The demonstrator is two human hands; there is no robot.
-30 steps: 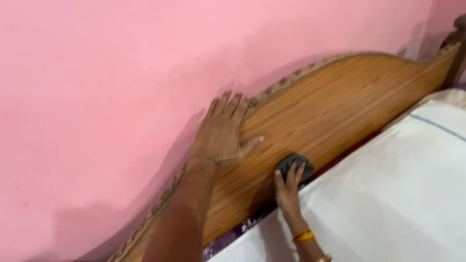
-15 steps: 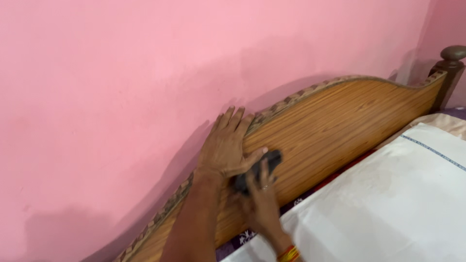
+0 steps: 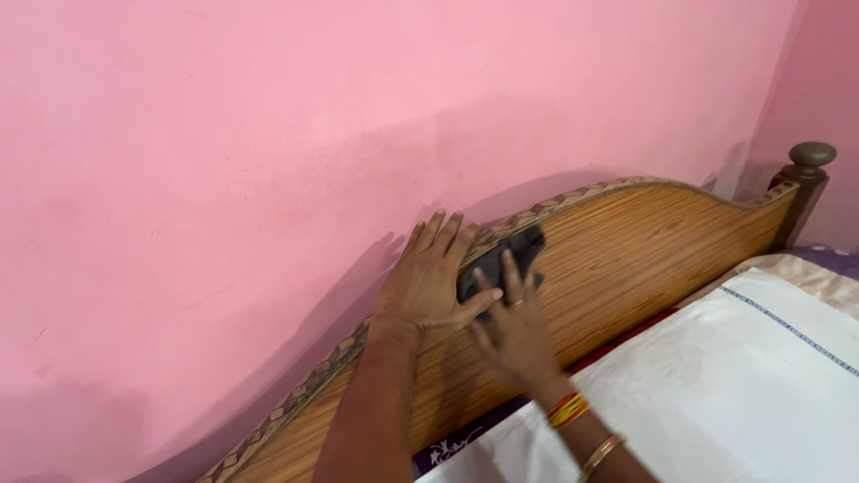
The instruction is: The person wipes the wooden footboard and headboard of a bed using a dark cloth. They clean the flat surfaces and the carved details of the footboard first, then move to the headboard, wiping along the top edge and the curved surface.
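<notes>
Cloth [image 3: 503,258] first, where is it now?

— The dark cloth is high up on the wooden headboard [image 3: 626,259], right by the carved top edge. A second ago it was low down, near the mattress. Then it slid up and to the left, and now it is up near the top.

— Who is moving it?

— The right hand [image 3: 512,326]. It lies flat on the cloth with the fingers spread, pressing it on the wood. The grip is not a tight fist. It is an open, flat press, and part of the cloth pokes out past the fingertips.

— And the other hand?

— The left hand [image 3: 429,277] rests flat on the headboard, fingers reaching up over the top edge toward the pink wall [image 3: 268,134]. It holds nothing. It has stayed in about the same place the whole time. Now its thumb is touching the cloth, or is just beside it.

— So what does the move tell us?

— I think the lower part of the wood near the hands has had a wipe, and now the top part is getting one. The long stretch of wood to the right, up to the round post [image 3: 810,161], looks like it has not been reached yet.

— What else is there?

— A white sheet [image 3: 743,385] on the bed, and bangles [image 3: 573,410] on the right wrist.
</notes>
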